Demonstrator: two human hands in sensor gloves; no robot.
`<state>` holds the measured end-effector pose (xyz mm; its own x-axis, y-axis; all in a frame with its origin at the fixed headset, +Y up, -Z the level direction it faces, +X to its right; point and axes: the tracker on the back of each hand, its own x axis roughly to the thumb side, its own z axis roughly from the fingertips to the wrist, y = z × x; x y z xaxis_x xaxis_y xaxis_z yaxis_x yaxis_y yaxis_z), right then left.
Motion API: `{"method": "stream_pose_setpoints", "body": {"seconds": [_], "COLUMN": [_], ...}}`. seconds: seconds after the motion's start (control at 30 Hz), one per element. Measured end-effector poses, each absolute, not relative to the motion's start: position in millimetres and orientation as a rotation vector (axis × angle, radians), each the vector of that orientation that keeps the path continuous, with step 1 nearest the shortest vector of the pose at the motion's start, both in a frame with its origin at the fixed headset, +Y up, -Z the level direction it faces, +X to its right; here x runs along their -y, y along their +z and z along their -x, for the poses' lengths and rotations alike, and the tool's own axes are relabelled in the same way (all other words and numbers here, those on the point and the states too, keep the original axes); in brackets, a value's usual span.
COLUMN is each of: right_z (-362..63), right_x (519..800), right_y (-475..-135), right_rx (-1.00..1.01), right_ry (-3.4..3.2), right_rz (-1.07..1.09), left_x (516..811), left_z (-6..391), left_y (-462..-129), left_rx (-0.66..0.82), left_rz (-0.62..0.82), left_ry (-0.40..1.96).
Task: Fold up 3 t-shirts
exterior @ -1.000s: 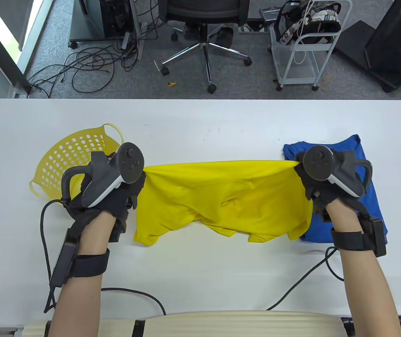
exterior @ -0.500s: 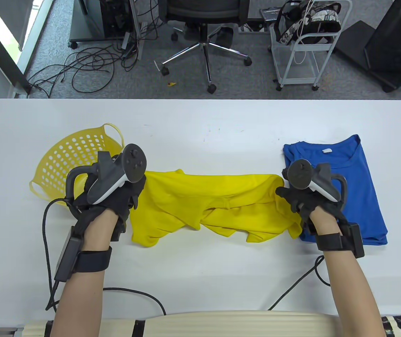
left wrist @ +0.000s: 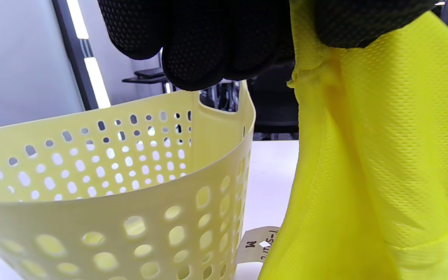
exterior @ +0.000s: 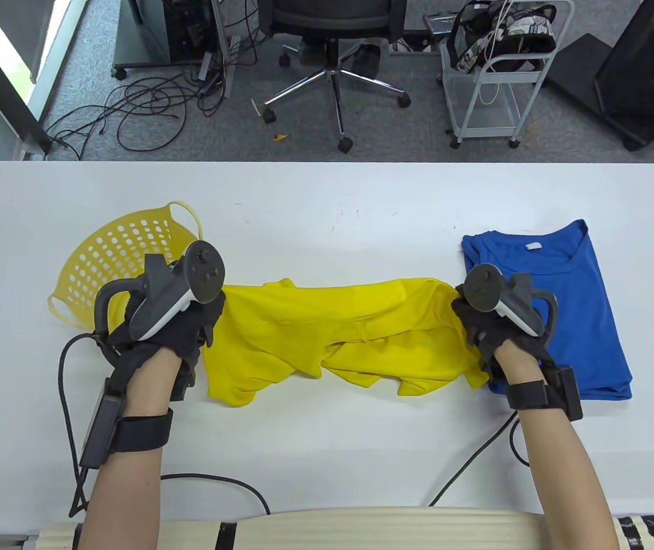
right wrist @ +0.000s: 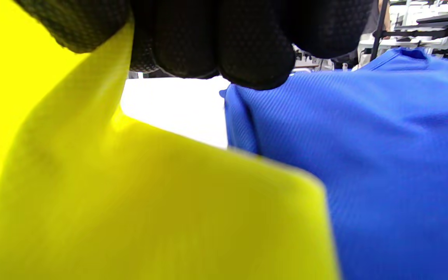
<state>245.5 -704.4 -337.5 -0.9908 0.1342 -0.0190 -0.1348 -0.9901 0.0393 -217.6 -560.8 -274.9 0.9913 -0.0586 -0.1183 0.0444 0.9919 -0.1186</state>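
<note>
One white table [exterior: 327, 195] fronts grey carpet [exterior: 373, 137] strewn with cables [exterior: 149, 109].

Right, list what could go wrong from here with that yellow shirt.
1. The yellow shirt hangs bunched between the left hand and right hand; laid down like this, it may crease.
2. Its right end overlaps the folded blue shirt and could drag it out of shape.
3. The basket beside the left hand could be knocked.
</note>
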Motion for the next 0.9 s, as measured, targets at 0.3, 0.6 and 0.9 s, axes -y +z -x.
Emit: {"method": "stream_pose_setpoints", "body": {"seconds": [0.3,0.6,0.9], "right_z": [-288.5,-286.7,-293.0], "right_x": [645.5,642.1,550.2], "right_y": [-301.8,-317.3,-405.0], "right_rx": [0.017,-0.561,0.29], "right_ry": [2.991,3.063,3.073], "right_rz": [0.002,0.022,0.448], "left_x": [566.3,572.5,504.9], "left_z": [228.0,199.0,207.1], "left_y": [-264.2,-285.1,-381.5], "left_rx": [-0.136,-0.051,-0.324], "left_rz": [0.095,0.199,-0.206], "left_ry": [-0.024,-0.091,-0.069]}}
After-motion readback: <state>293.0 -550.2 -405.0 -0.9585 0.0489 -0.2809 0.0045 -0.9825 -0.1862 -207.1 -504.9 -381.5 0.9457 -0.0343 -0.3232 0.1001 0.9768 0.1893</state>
